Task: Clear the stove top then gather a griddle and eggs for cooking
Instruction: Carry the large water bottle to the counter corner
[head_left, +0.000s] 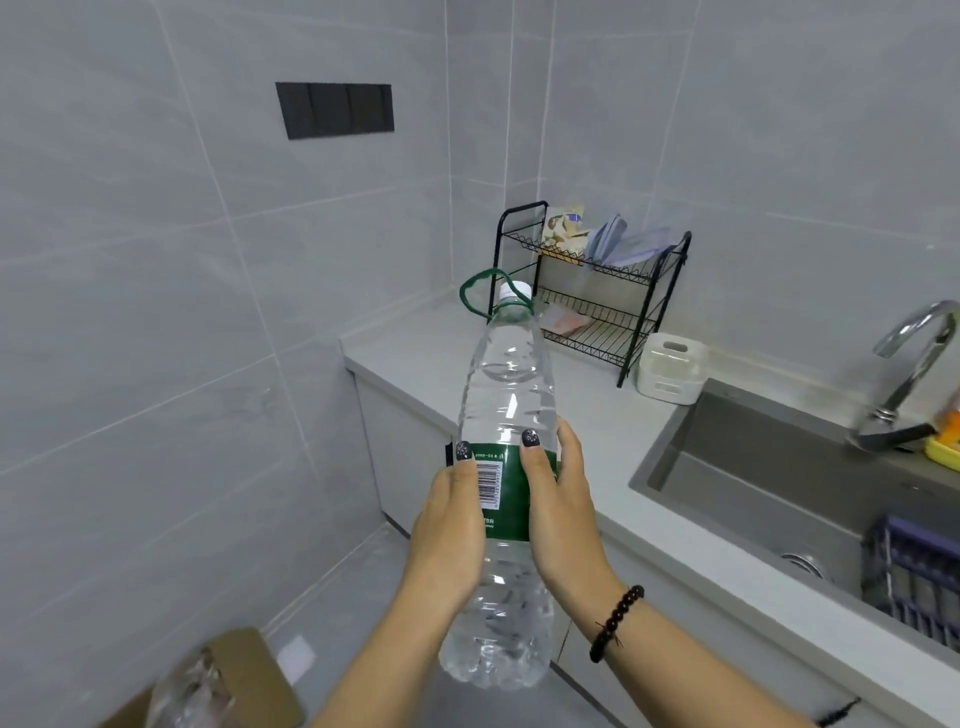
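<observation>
A large clear water bottle with a green label, a white cap and a green carry loop is held tilted in the air, its cap pointing toward the far counter corner. My left hand grips the label band from the left and my right hand grips it from the right, a bead bracelet on that wrist. No stove, griddle or eggs are in view.
The grey counter runs along the right with a black two-tier wire rack at the corner, a white container, a sink with a faucet and a dark basket. A cardboard box lies on the floor at lower left.
</observation>
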